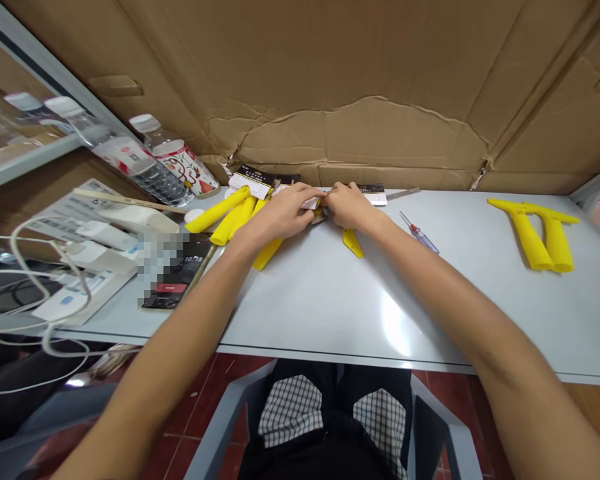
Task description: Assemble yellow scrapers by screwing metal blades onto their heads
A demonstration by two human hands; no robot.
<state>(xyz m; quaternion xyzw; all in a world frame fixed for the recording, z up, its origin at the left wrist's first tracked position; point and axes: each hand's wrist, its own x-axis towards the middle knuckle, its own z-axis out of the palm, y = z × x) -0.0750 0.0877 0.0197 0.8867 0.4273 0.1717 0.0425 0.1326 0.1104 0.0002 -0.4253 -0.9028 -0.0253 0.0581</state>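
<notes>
Near the back of the white table, my left hand [290, 210] and my right hand [349, 205] nearly meet, fingers bent around something small, partly yellow, mostly hidden beneath them. Several yellow tubular handles [219, 211] lie beside and under my left hand, with black-and-white header cards [253, 180] on them. Another card [375, 194] lies just behind my right hand. Below my right hand is a flat yellow piece [353, 243]. A screwdriver [419, 233] with a clear handle lies right of my right wrist, and a metal strip [403, 194] lies behind it.
Two yellow T-shaped tools [535, 233] lie at the right of the table [495, 320]. At left are plastic bottles [180, 160], a phone-like device [183, 270], white boxes [105, 233] and cables [50, 293]. Cardboard [350, 80] stands along the back.
</notes>
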